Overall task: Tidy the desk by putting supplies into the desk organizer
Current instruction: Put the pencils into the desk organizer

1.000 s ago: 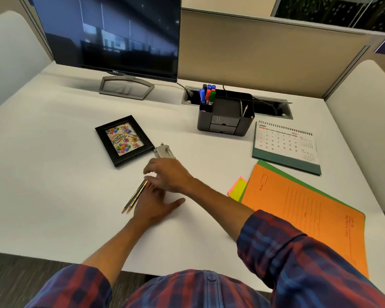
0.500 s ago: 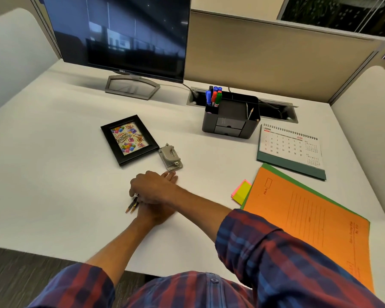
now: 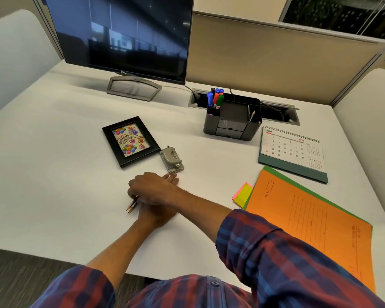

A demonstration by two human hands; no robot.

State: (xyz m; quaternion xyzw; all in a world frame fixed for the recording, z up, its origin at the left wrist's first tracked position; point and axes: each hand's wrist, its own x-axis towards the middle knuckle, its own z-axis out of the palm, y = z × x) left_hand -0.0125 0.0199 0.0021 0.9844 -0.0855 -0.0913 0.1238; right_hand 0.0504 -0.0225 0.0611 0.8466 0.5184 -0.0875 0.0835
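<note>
Two pencils point(image 3: 132, 204) lie on the white desk point(image 3: 53, 185), only their tips showing. My right hand point(image 3: 152, 188) reaches across from the right and curls its fingers around them. My left hand point(image 3: 159, 215) lies flat on the desk underneath the right one, with its fingertips pointing toward a grey hole punch point(image 3: 172, 160). The black desk organizer point(image 3: 231, 127) stands at the back centre-right. It holds several coloured markers point(image 3: 216, 98) in its left slot and one pencil point(image 3: 252, 115) in its right slot.
A black photo frame point(image 3: 130, 141) lies left of the hole punch. Pink and yellow sticky notes point(image 3: 242, 194), an orange folder point(image 3: 309, 221) and a desk calendar point(image 3: 293, 150) fill the right side. A monitor point(image 3: 120, 34) stands at the back left.
My right hand has come down onto the pencils and curled its fingers around them, covering most of their length. My left hand stays flat beneath it.
</note>
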